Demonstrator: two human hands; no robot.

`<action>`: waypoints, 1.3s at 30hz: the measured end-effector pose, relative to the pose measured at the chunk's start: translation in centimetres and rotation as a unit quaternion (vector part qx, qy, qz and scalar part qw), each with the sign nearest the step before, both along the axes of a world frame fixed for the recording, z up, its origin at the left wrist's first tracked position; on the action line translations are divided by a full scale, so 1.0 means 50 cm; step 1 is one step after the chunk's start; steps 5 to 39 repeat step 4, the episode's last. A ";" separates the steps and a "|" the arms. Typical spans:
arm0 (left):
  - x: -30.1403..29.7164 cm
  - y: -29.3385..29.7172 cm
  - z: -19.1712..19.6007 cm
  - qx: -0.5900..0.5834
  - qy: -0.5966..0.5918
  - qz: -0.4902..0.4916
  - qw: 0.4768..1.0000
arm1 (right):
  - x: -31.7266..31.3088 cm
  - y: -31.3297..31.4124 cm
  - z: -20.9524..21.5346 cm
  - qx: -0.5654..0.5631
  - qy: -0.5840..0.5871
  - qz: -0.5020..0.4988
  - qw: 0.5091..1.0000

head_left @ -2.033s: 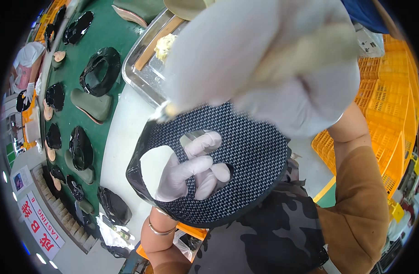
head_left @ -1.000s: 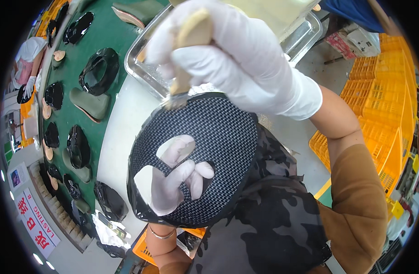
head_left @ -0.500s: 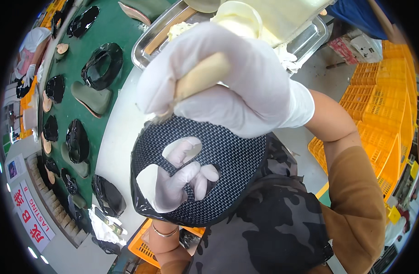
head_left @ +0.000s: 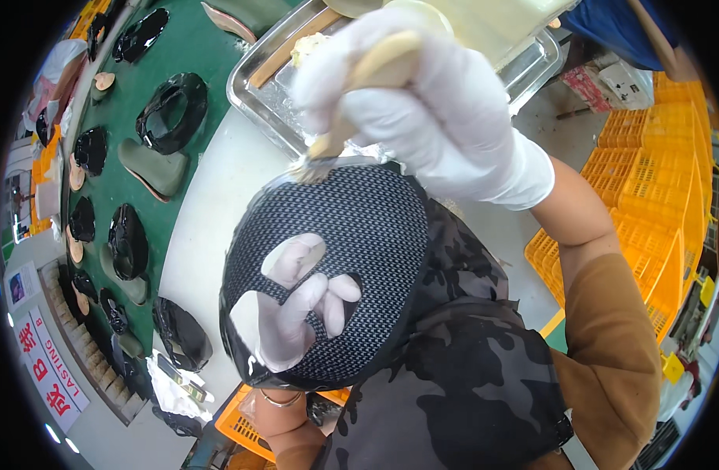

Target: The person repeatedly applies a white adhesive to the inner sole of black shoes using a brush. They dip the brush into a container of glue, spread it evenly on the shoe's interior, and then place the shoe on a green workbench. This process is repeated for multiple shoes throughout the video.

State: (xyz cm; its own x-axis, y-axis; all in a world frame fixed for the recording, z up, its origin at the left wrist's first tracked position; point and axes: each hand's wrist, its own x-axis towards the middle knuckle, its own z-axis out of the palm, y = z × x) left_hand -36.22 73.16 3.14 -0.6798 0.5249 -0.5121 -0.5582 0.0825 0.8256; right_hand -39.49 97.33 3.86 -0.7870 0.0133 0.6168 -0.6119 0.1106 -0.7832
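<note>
My right hand point(head_left: 453, 125), in a white glove, is closed around the wooden handle of a brush point(head_left: 387, 59). Its bristles touch the far edge of a shoe upper point(head_left: 359, 227), whose dark, grey-flecked fabric side faces up and whose rim is glossy black. Through the upper's openings my gloved left hand point(head_left: 281, 329) shows, fingers curled around a part between the holes and holding the upper. Just beyond it lies a metal tray point(head_left: 235, 94) with a pale, creamy substance in it, partly hidden by my right hand.
On the green surface at left lie several glossy black uppers point(head_left: 171, 113) and olive-green shoe lasts point(head_left: 152, 168). Orange crates point(head_left: 618, 180) are stacked at right. A person in blue point(head_left: 610, 31) stands at the far right; another person point(head_left: 57, 66) is at the far left.
My right hand has shifted to the right, and the brush now points more downward, its bristles on the upper's far edge. The upper has moved slightly left with my left hand.
</note>
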 end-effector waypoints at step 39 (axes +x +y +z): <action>0.011 -0.037 -0.033 0.092 -0.001 0.060 0.994 | 0.036 0.008 -0.024 -0.033 0.010 -0.031 0.999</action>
